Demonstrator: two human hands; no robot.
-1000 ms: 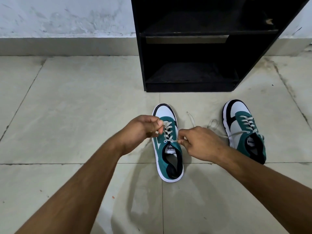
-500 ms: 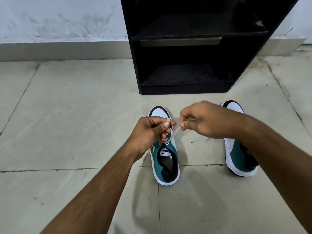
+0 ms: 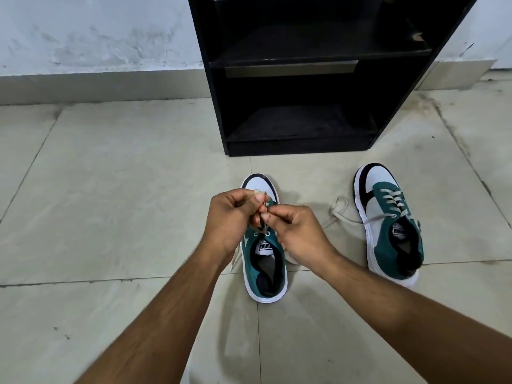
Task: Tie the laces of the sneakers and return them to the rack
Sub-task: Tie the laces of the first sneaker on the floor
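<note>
Two teal, white and black sneakers stand on the tiled floor, toes toward the rack. Over the left sneaker (image 3: 264, 261) my left hand (image 3: 231, 217) pinches a loop of its pale lace (image 3: 260, 194), and my right hand (image 3: 296, 234) pinches the other lace end beside it. Both hands meet above the tongue and hide most of the lacing. The right sneaker (image 3: 388, 225) lies apart to the right, its lace (image 3: 339, 212) loose and trailing on the floor. The black shoe rack (image 3: 299, 146) stands just beyond the shoes with bare shelves.
A pale wall with a grey skirting (image 3: 97, 84) runs behind the rack. Beige floor tiles (image 3: 124, 203) spread to the left and in front of the shoes.
My right hand has come back down and left from above the right sneaker to meet my left hand over the left sneaker. The right sneaker is uncovered again.
</note>
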